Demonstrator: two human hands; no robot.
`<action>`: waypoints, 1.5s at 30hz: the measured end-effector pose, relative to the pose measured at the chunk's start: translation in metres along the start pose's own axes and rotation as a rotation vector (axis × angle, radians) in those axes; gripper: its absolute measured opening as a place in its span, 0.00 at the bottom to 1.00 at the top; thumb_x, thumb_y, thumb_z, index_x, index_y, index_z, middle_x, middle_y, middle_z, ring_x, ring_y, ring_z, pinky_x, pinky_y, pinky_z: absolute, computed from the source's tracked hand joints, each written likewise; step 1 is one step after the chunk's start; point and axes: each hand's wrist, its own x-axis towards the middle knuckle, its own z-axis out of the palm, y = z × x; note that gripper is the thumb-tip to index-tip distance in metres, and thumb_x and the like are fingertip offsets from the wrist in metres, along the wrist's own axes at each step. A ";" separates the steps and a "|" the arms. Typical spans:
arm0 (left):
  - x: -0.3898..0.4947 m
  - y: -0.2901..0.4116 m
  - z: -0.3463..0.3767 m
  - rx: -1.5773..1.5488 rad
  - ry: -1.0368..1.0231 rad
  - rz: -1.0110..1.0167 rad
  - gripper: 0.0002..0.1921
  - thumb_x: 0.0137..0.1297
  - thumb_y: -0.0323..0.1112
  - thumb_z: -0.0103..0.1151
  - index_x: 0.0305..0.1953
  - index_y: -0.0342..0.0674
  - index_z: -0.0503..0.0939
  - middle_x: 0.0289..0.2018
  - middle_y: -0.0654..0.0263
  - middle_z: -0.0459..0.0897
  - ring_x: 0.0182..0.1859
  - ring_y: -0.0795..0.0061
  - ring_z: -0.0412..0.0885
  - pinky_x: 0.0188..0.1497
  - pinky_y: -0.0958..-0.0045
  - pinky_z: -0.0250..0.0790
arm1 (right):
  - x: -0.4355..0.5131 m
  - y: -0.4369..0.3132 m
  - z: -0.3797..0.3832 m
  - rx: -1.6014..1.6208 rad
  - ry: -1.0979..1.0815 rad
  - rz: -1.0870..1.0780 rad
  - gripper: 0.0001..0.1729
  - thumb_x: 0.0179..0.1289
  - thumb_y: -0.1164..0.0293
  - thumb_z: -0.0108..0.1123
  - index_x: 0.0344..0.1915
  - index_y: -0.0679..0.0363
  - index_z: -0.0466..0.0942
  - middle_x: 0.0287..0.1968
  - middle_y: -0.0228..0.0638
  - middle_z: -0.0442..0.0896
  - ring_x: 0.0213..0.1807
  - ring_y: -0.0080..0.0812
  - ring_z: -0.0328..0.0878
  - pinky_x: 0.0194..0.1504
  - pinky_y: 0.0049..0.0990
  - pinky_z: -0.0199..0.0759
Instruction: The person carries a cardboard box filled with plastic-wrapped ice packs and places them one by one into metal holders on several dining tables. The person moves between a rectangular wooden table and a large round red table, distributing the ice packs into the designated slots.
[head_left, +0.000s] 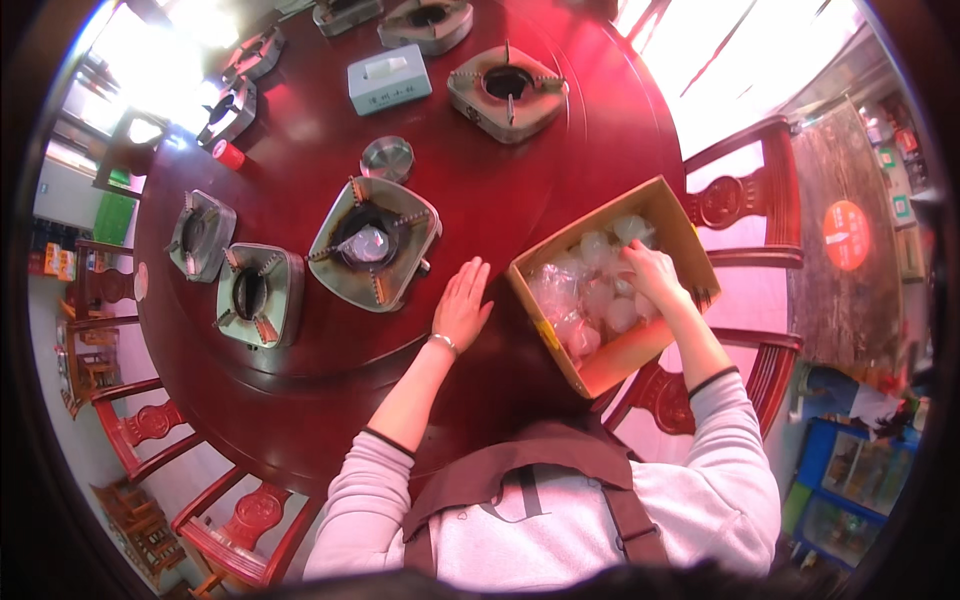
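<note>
My left hand (461, 306), with a bracelet at the wrist, lies palm down on the dark red round table (480, 199), holding nothing. To its left sits a portable gas stove (411, 281); a clear-wrapped whitish piece (369, 244) lies on its burner. On my right, a cardboard box (626, 367) stands tilted to my view with its top open. Several translucent white pieces in clear plastic (596, 292) fill its bottom. My right hand (651, 271) reaches into the box with bent fingers at these pieces. Whether it grips one is hidden.
More portable stoves stand around the table, including one at the far right (480, 116) and two at the left (281, 300). A tissue box (390, 79), a round metal dish (387, 159) and a red cylinder (228, 154) are among them. Carved wooden chairs (255, 514) ring the table.
</note>
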 end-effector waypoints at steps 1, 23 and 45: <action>0.002 -0.010 0.009 0.122 -0.051 -0.010 0.37 0.58 0.38 0.58 0.67 0.40 0.53 0.67 0.58 0.56 0.69 0.64 0.55 0.69 0.61 0.50 | 0.005 0.001 -0.010 0.060 0.010 -0.002 0.17 0.49 0.67 0.66 0.41 0.58 0.77 0.36 0.41 0.77 0.37 0.47 0.78 0.40 0.40 0.72; -0.037 -0.040 -0.005 0.282 -0.378 -0.057 0.34 0.63 0.45 0.52 0.69 0.49 0.52 0.70 0.67 0.51 0.71 0.68 0.52 0.70 0.63 0.45 | 0.352 -0.041 -0.025 -0.068 0.148 -0.153 0.07 0.51 0.67 0.59 0.26 0.57 0.81 0.31 0.43 0.83 0.36 0.45 0.81 0.41 0.39 0.75; -0.006 -0.005 -0.031 0.176 -0.527 -0.080 0.31 0.58 0.41 0.58 0.61 0.37 0.64 0.65 0.55 0.60 0.67 0.56 0.57 0.67 0.60 0.50 | 0.258 0.049 -0.054 0.292 -0.617 -0.324 0.20 0.56 0.57 0.52 0.36 0.63 0.79 0.29 0.45 0.83 0.36 0.43 0.81 0.42 0.38 0.73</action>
